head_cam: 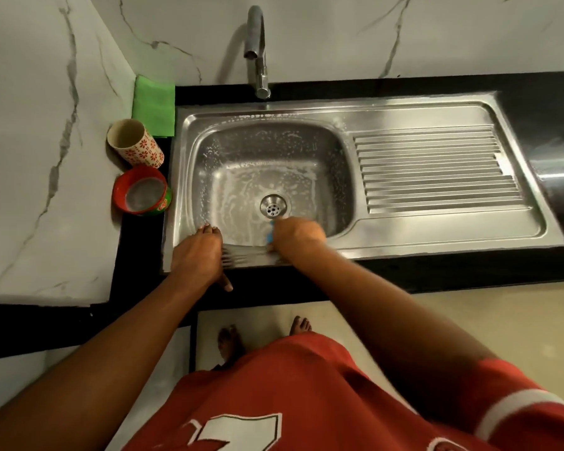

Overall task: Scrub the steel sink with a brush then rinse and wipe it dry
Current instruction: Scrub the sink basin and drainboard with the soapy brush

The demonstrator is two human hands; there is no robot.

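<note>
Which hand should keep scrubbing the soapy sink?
The right hand. It grips the blue brush inside the sink, near the drain. The left hand only rests on the rim.

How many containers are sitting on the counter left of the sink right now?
2. A floral-patterned cup lies tipped near the green cloth, and a red tub sits just in front of it, beside the sink rim. None other visible; nothing seems hidden.

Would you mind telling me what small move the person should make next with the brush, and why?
Probably sweep the blue brush, gripped by the right hand, sideways along the near wall of the sink basin toward the left hand, which rests on the front rim. Soap streaks cover the floor and far walls, the faucet is not running, and the green cloth lies unused, so scrubbing seems unfinished.
</note>
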